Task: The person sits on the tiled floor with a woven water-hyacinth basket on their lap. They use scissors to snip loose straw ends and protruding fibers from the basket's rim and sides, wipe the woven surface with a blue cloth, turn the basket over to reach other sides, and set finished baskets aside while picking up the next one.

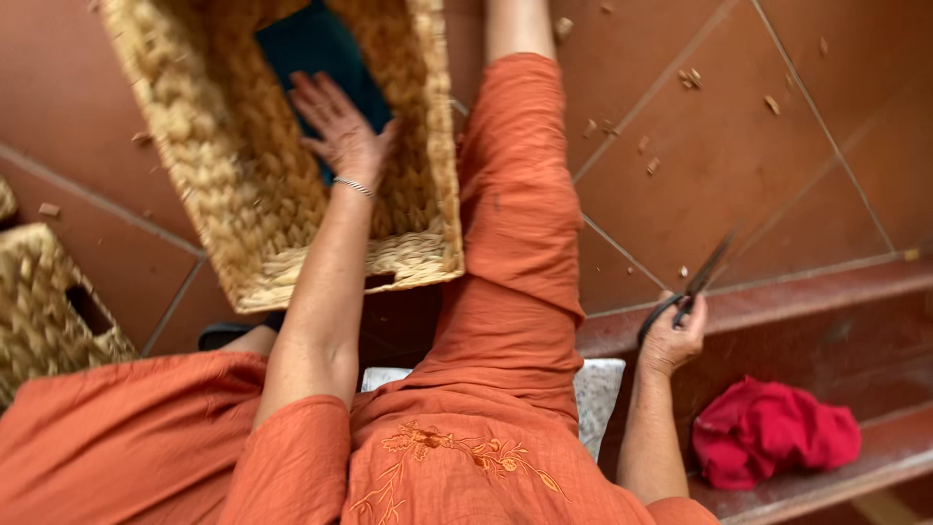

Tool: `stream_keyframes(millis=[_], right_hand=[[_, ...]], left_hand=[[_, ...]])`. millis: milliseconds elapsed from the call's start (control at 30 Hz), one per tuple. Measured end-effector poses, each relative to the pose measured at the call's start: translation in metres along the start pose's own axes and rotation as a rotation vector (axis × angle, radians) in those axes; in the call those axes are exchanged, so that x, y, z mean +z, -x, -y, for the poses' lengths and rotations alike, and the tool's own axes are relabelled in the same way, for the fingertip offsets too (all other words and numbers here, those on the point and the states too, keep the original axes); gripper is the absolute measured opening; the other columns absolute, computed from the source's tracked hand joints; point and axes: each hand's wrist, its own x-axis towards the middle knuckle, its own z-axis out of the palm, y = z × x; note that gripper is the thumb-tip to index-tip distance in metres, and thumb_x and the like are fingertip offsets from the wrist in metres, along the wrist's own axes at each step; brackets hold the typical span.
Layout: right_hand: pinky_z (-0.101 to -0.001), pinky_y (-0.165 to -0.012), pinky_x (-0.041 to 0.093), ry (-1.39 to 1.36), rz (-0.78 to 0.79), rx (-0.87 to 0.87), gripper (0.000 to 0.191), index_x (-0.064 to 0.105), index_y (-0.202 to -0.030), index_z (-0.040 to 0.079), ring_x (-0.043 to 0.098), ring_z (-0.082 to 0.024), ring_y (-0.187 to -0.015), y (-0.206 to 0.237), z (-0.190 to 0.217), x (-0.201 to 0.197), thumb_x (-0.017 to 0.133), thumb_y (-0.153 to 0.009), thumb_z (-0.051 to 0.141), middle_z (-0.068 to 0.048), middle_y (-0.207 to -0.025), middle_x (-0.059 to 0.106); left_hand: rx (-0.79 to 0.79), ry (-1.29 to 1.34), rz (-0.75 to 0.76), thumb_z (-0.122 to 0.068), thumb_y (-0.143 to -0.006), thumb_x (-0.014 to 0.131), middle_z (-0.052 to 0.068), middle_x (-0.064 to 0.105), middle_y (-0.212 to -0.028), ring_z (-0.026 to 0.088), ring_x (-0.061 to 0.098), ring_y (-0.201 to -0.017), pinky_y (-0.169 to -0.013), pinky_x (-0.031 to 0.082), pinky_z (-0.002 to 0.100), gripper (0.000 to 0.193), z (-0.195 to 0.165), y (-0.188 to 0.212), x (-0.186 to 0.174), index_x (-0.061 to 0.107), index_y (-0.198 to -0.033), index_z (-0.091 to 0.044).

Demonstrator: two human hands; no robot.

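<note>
My left hand (pixel 340 126) reaches down into a rectangular woven straw basket (pixel 194 156), fingers spread flat on a dark teal object (pixel 321 44) that lies on the basket's bottom. My right hand (pixel 673 335) is out to the right, shut on the handles of dark metal scissors (pixel 702 277) whose blades point up and away over the red floor tiles. I sit in orange clothes, with one orange-trousered leg (pixel 515 194) stretched forward beside the basket.
A second woven basket (pixel 49 311) with a handle slot stands at the left edge. A crumpled red cloth (pixel 773 433) lies on a reddish step at lower right. Small straw scraps (pixel 690 78) are scattered over the terracotta tiles. A grey cushion (pixel 598 389) is under me.
</note>
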Motion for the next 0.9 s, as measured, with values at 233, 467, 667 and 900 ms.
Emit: stream_keyframes(millis=[233, 467, 667, 900], right_hand=[[-0.0463, -0.068, 0.053, 0.522, -0.336, 0.230, 0.038, 0.067, -0.133, 0.003, 0.069, -0.036, -0.076, 0.025, -0.091, -0.084, 0.075, -0.099, 0.020, -0.020, -0.085, 0.072], [-0.0613, -0.069, 0.050, 0.935, 0.116, 0.283, 0.057, 0.067, -0.129, 0.001, 0.066, -0.053, -0.077, 0.046, -0.119, -0.100, 0.070, -0.092, 0.045, -0.031, -0.085, 0.070], [-0.0518, -0.074, 0.054, 0.785, 0.176, -0.082, 0.039, 0.077, -0.118, 0.009, 0.069, -0.041, -0.086, -0.023, -0.049, -0.104, 0.070, -0.101, 0.044, -0.022, -0.095, 0.072], [-0.0316, -0.090, 0.063, -0.581, 0.754, -0.079, 0.034, 0.066, -0.129, 0.000, 0.073, -0.018, -0.105, 0.013, 0.185, 0.038, 0.064, -0.104, 0.022, -0.014, -0.117, 0.074]], left_hand=[[-0.107, -0.185, 0.213, -0.042, -0.079, 0.086, 0.033, -0.008, -0.167, 0.053, -0.002, -0.154, -0.108, 0.039, 0.067, 0.121, -0.004, -0.011, -0.012, 0.010, -0.161, 0.004], [-0.035, 0.196, 0.065, 0.008, -0.081, 0.059, 0.034, 0.043, -0.140, 0.050, 0.049, -0.120, -0.095, 0.047, 0.049, 0.033, 0.032, -0.029, -0.041, 0.062, -0.114, 0.008], [-0.156, 1.783, 0.457, 0.015, -0.074, 0.042, 0.015, 0.071, -0.111, 0.027, 0.071, -0.094, -0.085, 0.063, 0.040, 0.047, 0.070, 0.002, -0.101, 0.064, -0.114, 0.005], [-0.020, 2.039, 0.593, 0.014, -0.072, 0.045, 0.015, 0.071, -0.119, 0.028, 0.071, -0.109, -0.098, 0.059, 0.041, 0.061, 0.041, 0.121, -0.138, 0.061, -0.130, 0.004]])
